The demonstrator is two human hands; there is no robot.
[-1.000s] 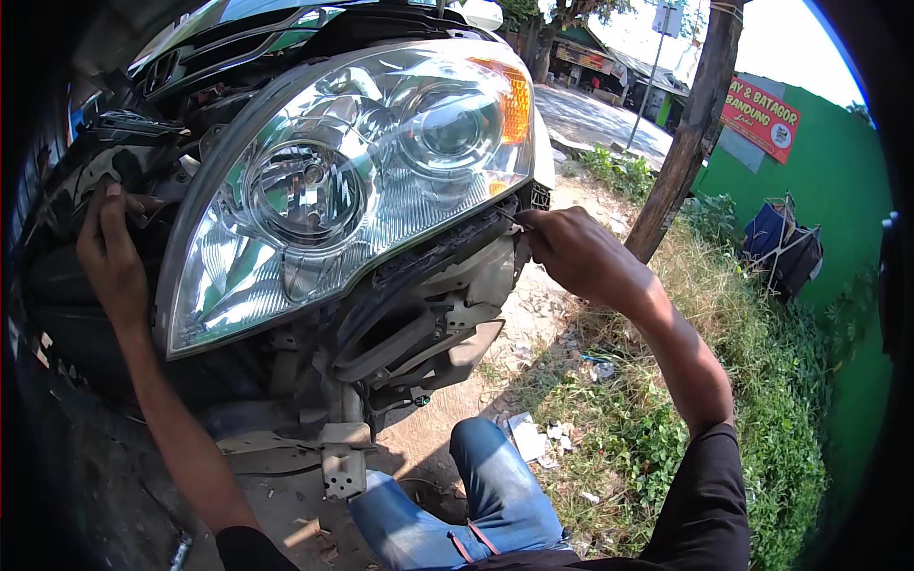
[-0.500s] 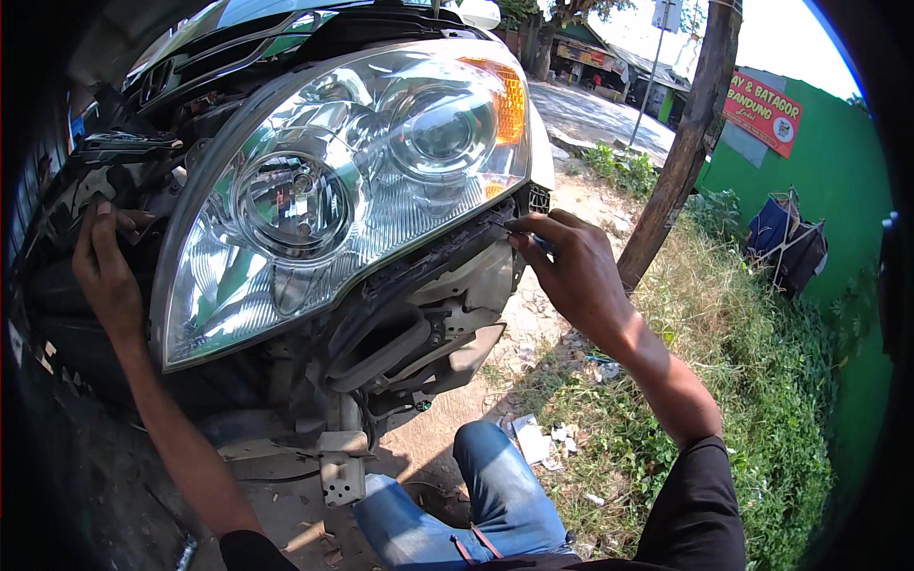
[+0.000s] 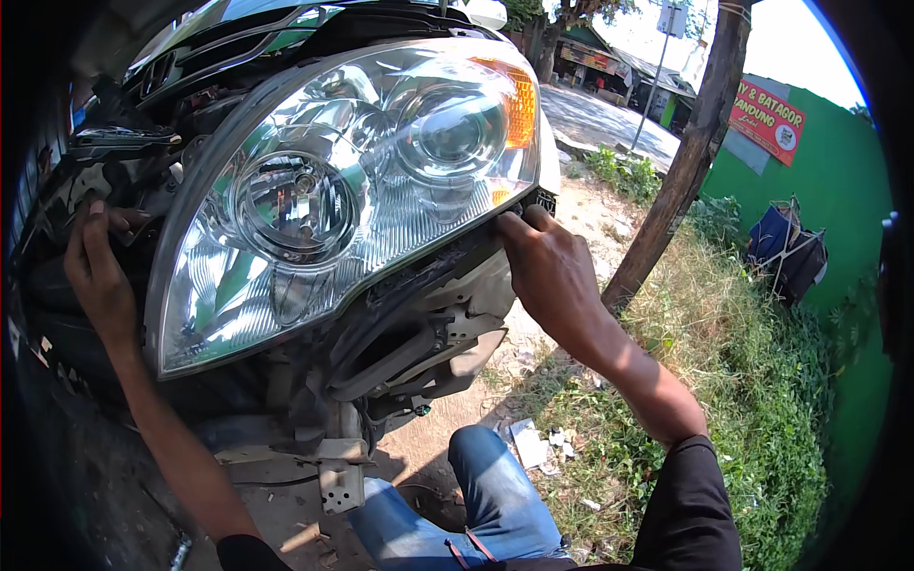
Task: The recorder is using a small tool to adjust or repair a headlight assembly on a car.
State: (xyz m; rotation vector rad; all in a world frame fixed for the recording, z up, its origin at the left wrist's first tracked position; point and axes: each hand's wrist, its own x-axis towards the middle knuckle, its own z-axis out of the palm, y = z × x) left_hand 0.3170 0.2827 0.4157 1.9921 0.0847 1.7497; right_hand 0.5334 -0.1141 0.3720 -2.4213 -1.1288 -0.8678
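A large clear car headlight (image 3: 381, 252) with an orange side reflector (image 3: 514, 100) fills the middle, tilted in the stripped front end. My right hand (image 3: 557, 276) is closed at its lower right corner, fingertips tucked against the dark strip (image 3: 419, 276) under the lens. What those fingers pinch is hidden behind the knuckles. Left of the headlight, my left hand (image 3: 100, 276) reaches into the shaded engine bay. Its fingers are bent and closed against a dark part beside a pale metal panel (image 3: 90, 181); shadow hides exactly what they grip.
Below the lamp are exposed brackets, a black duct (image 3: 386, 357) and a pale metal beam end with holes (image 3: 341, 485). My jeans-clad knees (image 3: 495, 485) are under it. To the right stand a leaning wooden post (image 3: 681, 176), grass (image 3: 705, 352) and a green wall (image 3: 838, 181).
My right hand has moved in and slightly up against the headlight's corner, its knuckles turned over and the fingertips now out of sight. The left hand stays nearly where it was.
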